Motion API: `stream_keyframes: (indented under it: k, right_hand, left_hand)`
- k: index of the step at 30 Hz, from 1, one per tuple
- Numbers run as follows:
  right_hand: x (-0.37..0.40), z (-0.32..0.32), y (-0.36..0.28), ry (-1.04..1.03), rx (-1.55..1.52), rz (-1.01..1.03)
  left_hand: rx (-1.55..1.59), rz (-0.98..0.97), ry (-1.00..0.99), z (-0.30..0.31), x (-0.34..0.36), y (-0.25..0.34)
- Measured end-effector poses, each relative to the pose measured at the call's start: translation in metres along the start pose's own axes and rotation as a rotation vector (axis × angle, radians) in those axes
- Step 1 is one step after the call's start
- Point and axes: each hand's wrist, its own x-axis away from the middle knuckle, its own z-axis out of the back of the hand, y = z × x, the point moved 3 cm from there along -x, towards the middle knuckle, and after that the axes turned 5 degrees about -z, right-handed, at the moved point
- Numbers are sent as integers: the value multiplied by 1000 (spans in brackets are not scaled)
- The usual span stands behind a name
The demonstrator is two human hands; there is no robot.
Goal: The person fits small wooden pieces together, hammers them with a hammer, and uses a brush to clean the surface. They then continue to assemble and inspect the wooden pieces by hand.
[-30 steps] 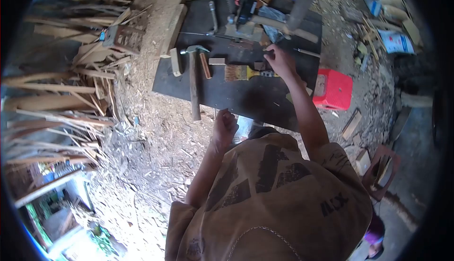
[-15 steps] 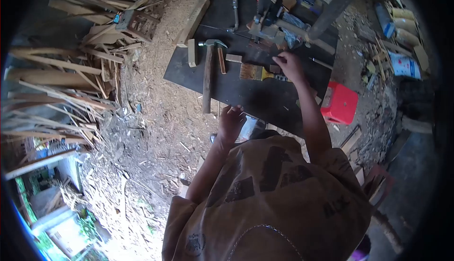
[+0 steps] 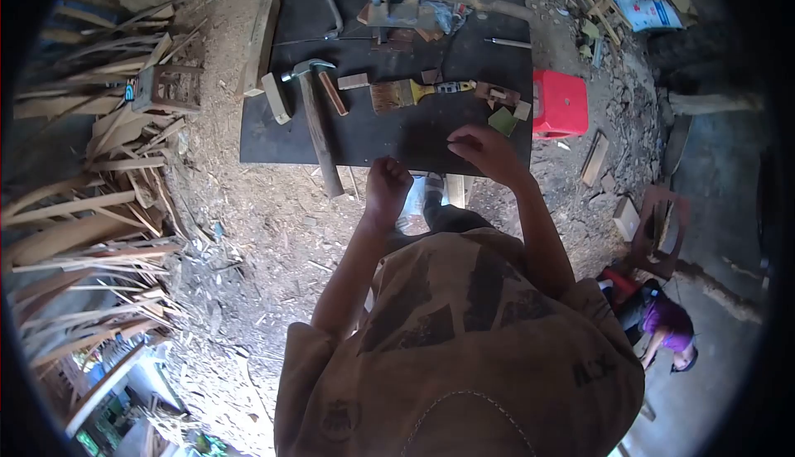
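Note:
My left hand (image 3: 388, 185) is closed at the near edge of the dark table (image 3: 281, 146), and whether it holds anything is too small to tell. Right of it, my right hand (image 3: 483, 152) hovers over the table's near edge with fingers bent and partly apart, nothing visible in them. A hammer (image 3: 318, 117) lies with its handle past the edge, left of my left hand. Beyond my hands lie a wide brush (image 3: 397, 95), a small wood block (image 3: 354, 81), a narrow brown strip (image 3: 334, 94) and a green piece (image 3: 503, 121).
A clamp-like metal tool (image 3: 391, 12) stands at the table's far side, near a metal wrench (image 3: 332, 10). A red stool (image 3: 560, 103) is at the right. Scrap wood (image 3: 74, 233) is piled left. Another person in purple (image 3: 667, 322) is at lower right.
My right hand has drawn back from the brush toward the near edge. My left hand's fingers look more closed. The view has turned and shifted, bringing the person in purple more into sight.

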Motion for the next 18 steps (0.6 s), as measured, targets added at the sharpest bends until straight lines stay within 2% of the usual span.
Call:
stream_keyframes:
  k: [3, 6, 9, 14, 18]
  right_hand:
    - [-4, 5, 4, 16, 17, -23]
    - [-22, 10, -11, 37, 1, 101]
    - [-55, 18, -32, 60, 310, 125]
    - [-135, 16, -12, 197, 462, 376]
    - [-170, 25, 3, 122, 711, 139]
  left_hand:
    - [-26, 2, -81, 10, 8, 0]
    - [16, -32, -37, 19, 16, -6]
    - [22, -71, 26, 16, 24, -12]
    - [74, -94, 40, 7, 25, -22]
    - [140, -175, 25, 1, 16, -25]
